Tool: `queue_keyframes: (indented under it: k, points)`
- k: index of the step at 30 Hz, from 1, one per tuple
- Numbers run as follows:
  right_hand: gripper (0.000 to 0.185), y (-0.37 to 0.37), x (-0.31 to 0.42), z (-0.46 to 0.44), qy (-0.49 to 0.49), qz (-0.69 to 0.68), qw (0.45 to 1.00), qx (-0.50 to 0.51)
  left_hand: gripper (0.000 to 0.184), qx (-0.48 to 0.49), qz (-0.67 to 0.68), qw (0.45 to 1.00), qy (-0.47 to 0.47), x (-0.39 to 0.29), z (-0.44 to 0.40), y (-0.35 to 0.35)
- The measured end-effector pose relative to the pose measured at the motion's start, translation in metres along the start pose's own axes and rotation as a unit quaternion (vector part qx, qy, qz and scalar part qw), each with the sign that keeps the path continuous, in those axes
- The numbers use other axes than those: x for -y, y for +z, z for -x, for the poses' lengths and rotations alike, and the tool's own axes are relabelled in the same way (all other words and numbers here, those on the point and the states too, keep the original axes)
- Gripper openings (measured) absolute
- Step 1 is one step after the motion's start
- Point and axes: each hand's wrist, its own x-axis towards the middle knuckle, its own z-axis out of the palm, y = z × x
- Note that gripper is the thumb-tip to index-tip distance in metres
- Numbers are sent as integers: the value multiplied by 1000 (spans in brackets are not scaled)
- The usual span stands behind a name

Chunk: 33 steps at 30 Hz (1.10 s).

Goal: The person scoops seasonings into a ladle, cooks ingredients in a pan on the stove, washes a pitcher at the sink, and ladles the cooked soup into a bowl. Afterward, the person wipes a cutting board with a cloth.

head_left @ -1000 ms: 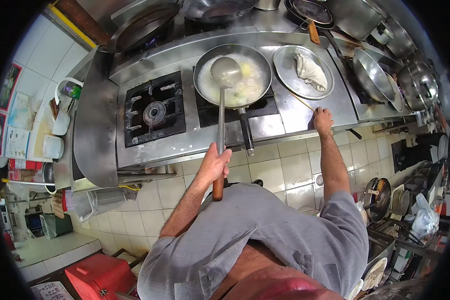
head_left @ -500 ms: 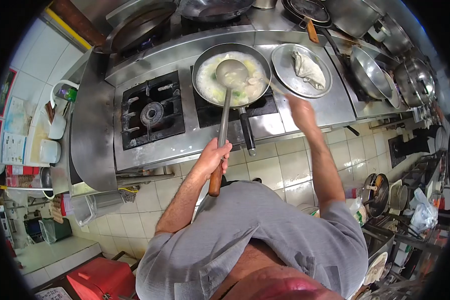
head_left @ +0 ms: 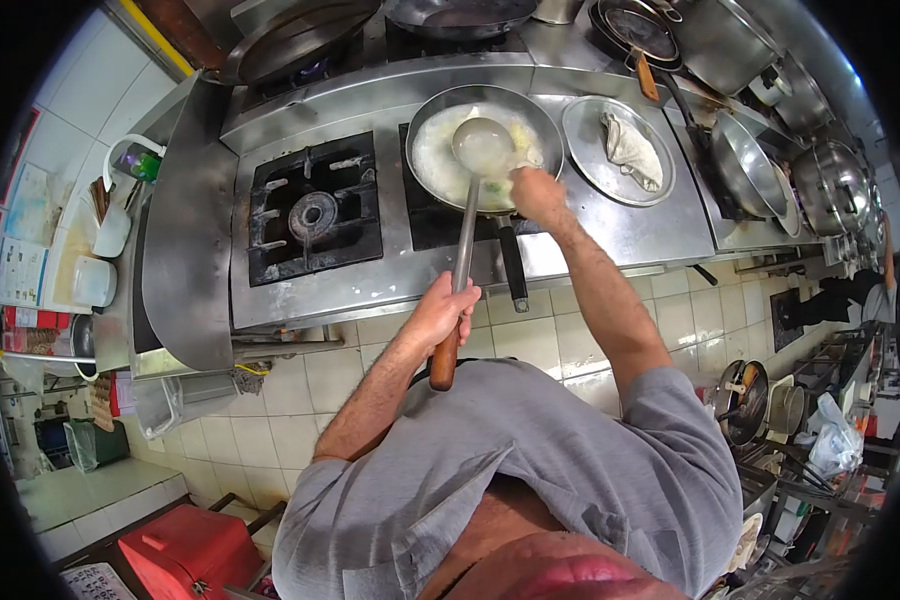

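Note:
My left hand (head_left: pixel 444 312) is closed around the long handle of a ladle (head_left: pixel 467 245), just above its wooden end. The round ladle bowl (head_left: pixel 483 147) rests in the frying pan (head_left: pixel 417 180), among pale, bubbling liquid (head_left: pixel 435 140) with some green bits. My right hand (head_left: pixel 539 197) is at the pan's right rim, its fingers closed. Whatever it holds is blurred and hidden over the liquid. The pan's black handle (head_left: pixel 511 262) points toward me, touched by neither hand. Right of the pan, a round metal tray (head_left: pixel 581 135) carries a folded cloth (head_left: pixel 632 152).
Left of the pan is a burner grate (head_left: pixel 315 213). Woks (head_left: pixel 460 15) stand along the back. A metal bowl (head_left: pixel 748 165) and a large pot (head_left: pixel 832 185) are at the right. Another person (head_left: pixel 875 295) stands at the far right. A red box (head_left: pixel 190 550) is behind me.
My right hand has moved left from beside the tray to the pan's right rim. My left hand still holds the ladle in the pan. The whole view has shifted slightly.

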Motion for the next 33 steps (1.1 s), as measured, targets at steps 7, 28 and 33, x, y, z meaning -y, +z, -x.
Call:
queue_keyframes:
  k: [7,28,33]
  points:
    - [21,1,-16,-8,54,-29,998,-22,24,4,-8,1000,4,3,0,-3]
    - [20,8,-26,-7,58,-47,996,-50,33,-12,-95,995,22,12,1,-7]
    - [23,6,-15,-4,-44,-161,985,-43,31,-38,-113,992,33,12,3,-7]
